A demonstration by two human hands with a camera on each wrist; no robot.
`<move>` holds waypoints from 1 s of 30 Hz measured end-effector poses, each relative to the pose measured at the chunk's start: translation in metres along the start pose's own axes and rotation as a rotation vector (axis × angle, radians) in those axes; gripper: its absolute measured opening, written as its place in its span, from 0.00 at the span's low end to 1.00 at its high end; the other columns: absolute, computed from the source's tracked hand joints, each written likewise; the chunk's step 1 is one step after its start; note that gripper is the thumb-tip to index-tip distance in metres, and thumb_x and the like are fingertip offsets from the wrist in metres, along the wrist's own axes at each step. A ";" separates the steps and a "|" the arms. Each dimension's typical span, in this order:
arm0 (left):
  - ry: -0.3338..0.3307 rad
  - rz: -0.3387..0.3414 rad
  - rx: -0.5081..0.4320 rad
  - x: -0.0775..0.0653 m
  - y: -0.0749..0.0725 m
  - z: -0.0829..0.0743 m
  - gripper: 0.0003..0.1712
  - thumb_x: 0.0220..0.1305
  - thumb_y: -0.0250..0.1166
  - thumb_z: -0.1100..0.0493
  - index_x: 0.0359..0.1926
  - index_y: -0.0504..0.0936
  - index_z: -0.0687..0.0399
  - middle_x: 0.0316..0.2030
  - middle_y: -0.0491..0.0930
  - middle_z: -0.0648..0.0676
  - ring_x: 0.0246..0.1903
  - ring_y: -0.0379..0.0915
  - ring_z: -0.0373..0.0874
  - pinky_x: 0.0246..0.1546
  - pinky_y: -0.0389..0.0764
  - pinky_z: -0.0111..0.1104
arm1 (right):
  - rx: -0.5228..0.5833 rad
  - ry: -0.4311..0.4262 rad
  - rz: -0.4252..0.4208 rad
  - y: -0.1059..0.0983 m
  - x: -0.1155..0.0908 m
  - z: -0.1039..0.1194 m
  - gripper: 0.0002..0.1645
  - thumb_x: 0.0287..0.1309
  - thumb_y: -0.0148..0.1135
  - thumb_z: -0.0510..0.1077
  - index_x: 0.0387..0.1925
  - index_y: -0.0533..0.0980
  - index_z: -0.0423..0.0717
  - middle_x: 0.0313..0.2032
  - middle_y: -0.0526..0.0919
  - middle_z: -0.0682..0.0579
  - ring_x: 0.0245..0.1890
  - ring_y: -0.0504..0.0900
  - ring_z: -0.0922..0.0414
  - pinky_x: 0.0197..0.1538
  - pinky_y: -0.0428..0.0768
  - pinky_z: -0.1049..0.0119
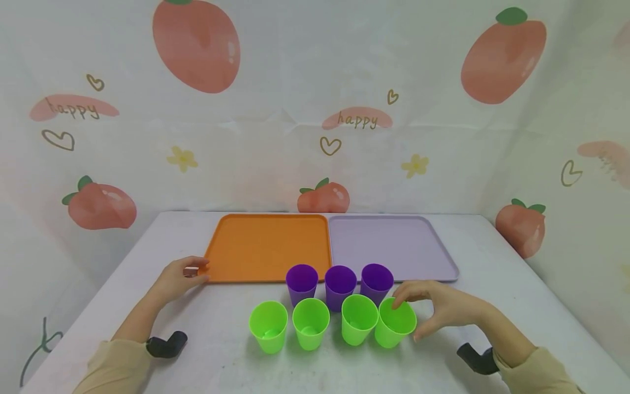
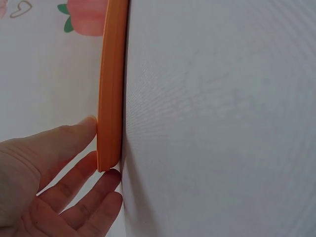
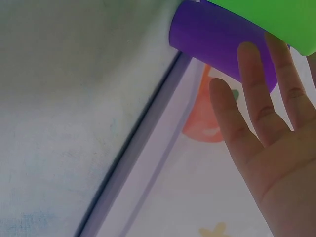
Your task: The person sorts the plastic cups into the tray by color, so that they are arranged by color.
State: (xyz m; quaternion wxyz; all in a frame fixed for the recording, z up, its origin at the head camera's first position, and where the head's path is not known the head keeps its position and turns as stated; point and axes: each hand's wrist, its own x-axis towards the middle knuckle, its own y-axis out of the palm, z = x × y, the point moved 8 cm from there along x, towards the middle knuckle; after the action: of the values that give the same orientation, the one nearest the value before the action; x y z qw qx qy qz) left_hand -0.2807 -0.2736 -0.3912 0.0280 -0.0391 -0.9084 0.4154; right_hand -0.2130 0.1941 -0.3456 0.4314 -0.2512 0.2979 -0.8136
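Observation:
At the front left corner of the orange tray [image 1: 268,249], my left hand [image 1: 177,279] touches the rim with thumb and fingers. In the left wrist view its fingers [image 2: 106,185] lie loosely by the corner of that tray [image 2: 111,89]. My right hand [image 1: 443,303] is at the rightmost green cup [image 1: 395,324], fingertips over its rim and thumb beside its right side. Fairly straight fingers [image 3: 254,74] show in the right wrist view, beside a purple cup [image 3: 222,44] and a green cup [image 3: 281,19]. Part of the thumb is hidden there.
Three more green cups [image 1: 310,324] stand upright in the front row. Behind them stand three purple cups [image 1: 340,287], close to the trays' front edges. A lilac tray [image 1: 384,246] lies against the orange one on the white table [image 1: 206,339]. A printed curtain [image 1: 275,109] hangs behind.

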 end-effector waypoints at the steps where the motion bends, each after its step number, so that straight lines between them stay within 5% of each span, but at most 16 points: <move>1: 0.000 0.000 0.002 0.000 0.000 0.000 0.26 0.55 0.67 0.62 0.52 0.74 0.71 0.51 0.75 0.72 0.47 0.75 0.65 0.47 0.80 0.47 | -0.008 0.002 -0.001 0.000 0.000 0.000 0.29 0.41 0.74 0.40 0.49 0.74 0.51 0.49 0.79 0.55 0.54 0.73 0.69 0.57 0.75 0.71; 18: -0.036 0.002 0.010 -0.001 0.000 -0.001 0.25 0.56 0.66 0.61 0.52 0.74 0.71 0.52 0.75 0.71 0.46 0.75 0.63 0.48 0.80 0.48 | -0.035 0.073 -0.029 0.000 -0.001 -0.002 0.14 0.42 0.73 0.45 0.31 0.75 0.53 0.47 0.82 0.53 0.51 0.76 0.65 0.53 0.74 0.68; 30: -0.058 0.007 0.009 0.000 0.001 0.002 0.25 0.56 0.66 0.61 0.53 0.74 0.70 0.52 0.75 0.71 0.47 0.74 0.63 0.49 0.79 0.48 | -0.082 0.119 -0.081 -0.012 -0.006 0.000 0.15 0.43 0.73 0.44 0.30 0.73 0.57 0.47 0.81 0.58 0.53 0.75 0.68 0.56 0.73 0.72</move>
State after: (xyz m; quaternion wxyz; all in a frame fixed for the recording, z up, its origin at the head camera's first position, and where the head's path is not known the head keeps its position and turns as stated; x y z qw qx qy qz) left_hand -0.2805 -0.2750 -0.3933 0.0003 -0.0301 -0.9068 0.4205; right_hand -0.2168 0.2042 -0.3385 0.3689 -0.2318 0.3456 -0.8311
